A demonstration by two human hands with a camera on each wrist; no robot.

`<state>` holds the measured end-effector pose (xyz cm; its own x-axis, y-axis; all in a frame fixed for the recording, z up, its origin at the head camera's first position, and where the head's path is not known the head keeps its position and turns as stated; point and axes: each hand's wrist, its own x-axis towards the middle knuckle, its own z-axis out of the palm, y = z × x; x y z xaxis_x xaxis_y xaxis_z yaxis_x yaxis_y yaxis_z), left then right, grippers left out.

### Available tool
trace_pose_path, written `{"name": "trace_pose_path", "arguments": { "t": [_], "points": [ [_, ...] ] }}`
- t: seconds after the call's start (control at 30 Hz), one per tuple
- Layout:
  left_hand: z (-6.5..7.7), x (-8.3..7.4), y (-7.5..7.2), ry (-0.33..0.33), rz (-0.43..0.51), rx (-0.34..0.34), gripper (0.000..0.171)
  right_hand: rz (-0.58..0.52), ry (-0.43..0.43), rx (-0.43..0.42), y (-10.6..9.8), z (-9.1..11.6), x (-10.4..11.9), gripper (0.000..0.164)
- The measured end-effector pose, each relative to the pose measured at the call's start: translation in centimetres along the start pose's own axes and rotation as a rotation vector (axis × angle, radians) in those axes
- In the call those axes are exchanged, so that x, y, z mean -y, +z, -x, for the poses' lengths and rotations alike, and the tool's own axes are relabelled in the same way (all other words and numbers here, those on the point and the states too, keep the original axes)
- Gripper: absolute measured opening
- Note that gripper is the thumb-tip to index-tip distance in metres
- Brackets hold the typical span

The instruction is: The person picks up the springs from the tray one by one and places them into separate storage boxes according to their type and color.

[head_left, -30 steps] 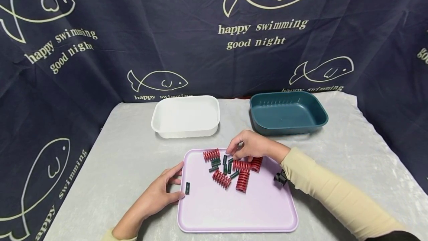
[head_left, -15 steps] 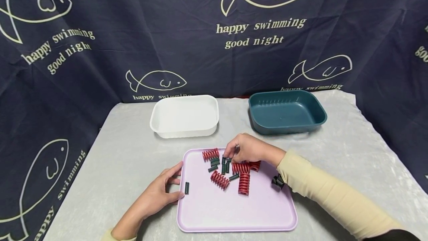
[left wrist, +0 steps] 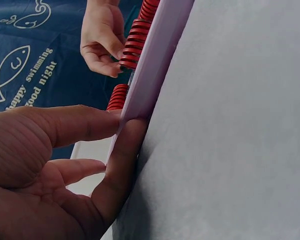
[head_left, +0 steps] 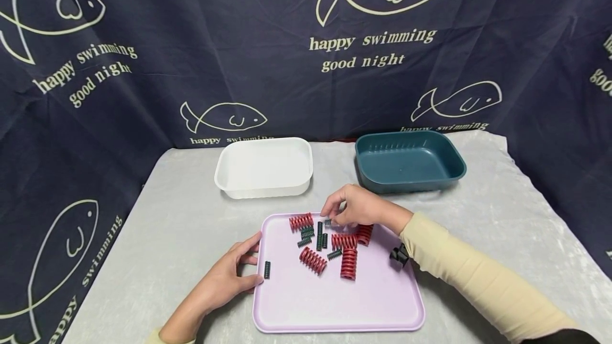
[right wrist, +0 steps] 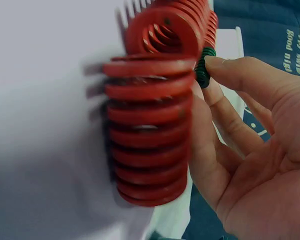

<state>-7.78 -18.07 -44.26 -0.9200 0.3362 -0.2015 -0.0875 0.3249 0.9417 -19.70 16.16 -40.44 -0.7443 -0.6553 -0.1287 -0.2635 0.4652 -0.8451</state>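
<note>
In the head view, a lilac tray (head_left: 334, 312) bears red coil springs and smaller dark green springs. My left hand (head_left: 229, 272) holds the tray's left rim, with a finger tucked under it in the left wrist view. Beside that rim lies one dark green spring (head_left: 267, 270). Over the tray's far edge, my right hand (head_left: 356, 206) pinches a small green spring (right wrist: 204, 70) between thumb and finger, partly covered by the fingers. A large red spring (right wrist: 150, 130) lies close to this hand in the right wrist view. Several other green springs (head_left: 319, 236) cluster nearby.
Behind the tray stand a white bin (head_left: 265, 166) on the left and a dark teal bin (head_left: 411, 163) on the right. A grey cloth (head_left: 191, 195) covers the table. A dark blue fish-print curtain (head_left: 287, 41) hangs behind and at both sides.
My right hand dips among the green springs, then lifts slightly back with one pinched. A red spring at the cluster's near side has turned and shifted slightly nearer. My left hand stays at the rim.
</note>
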Motion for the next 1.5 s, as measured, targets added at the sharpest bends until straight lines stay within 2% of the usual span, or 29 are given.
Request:
{"name": "trace_pose_path", "arguments": {
  "t": [0.13,0.43,0.73,1.0,1.17,1.5],
  "points": [
    [0.0,0.0,0.0,-0.001,0.011,0.0,0.089,-0.025,0.036,-0.008,-0.6,0.0,0.1,0.024],
    [0.0,0.0,-0.1,-0.005,0.009,-0.007,0.089,0.005,0.049,-0.065,-2.1,-0.2,0.2,0.024],
    [0.0,0.1,-0.2,0.004,0.004,-0.009,0.089,0.038,0.025,-0.103,-4.4,-0.2,0.7,0.023],
    [0.0,0.0,-0.3,-0.003,0.012,-0.009,0.089,0.066,0.058,-0.169,-7.0,0.3,1.0,0.019],
    [0.1,0.0,-0.3,0.0,0.013,-0.012,0.089,0.092,0.081,-0.215,-9.1,0.8,0.5,0.018],
    [0.2,0.0,-0.1,-0.001,0.024,-0.001,0.089,0.044,0.194,-0.258,-12.7,2.6,-1.9,0.026]
  ]
}}
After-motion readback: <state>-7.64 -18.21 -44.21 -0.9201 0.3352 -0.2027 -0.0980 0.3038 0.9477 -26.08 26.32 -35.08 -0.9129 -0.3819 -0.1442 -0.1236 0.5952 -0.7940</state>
